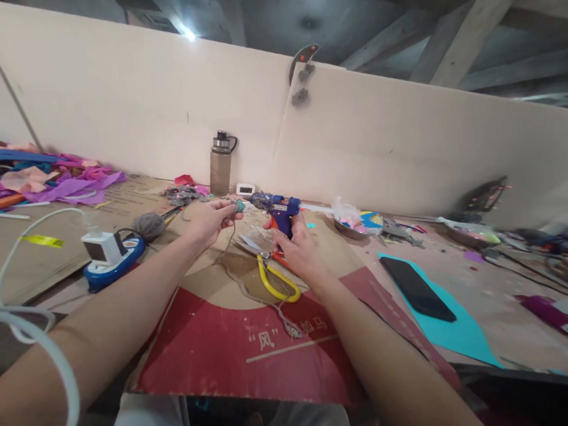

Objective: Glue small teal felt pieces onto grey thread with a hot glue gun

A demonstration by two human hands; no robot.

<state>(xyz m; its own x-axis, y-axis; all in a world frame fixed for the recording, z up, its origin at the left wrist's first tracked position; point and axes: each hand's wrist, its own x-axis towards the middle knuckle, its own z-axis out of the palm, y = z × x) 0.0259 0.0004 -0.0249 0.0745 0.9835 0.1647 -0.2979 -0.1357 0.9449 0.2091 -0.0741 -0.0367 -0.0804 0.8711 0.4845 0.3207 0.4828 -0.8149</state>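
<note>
The left hand (211, 219) pinches a small teal bead (239, 206) with a limp grey cord (251, 293) trailing over the desk (464, 278); it looks light, soft, best held at the bead. The right hand (299, 247) is wrapped around the blue glue gun (284, 212), rigid, likely hot at the nozzle. Yellow-handled scissors (276, 280) lie just beneath, a phone (417, 288) to the right.

Pale plywood wall (160, 105), concrete ceiling (270, 13)
</note>
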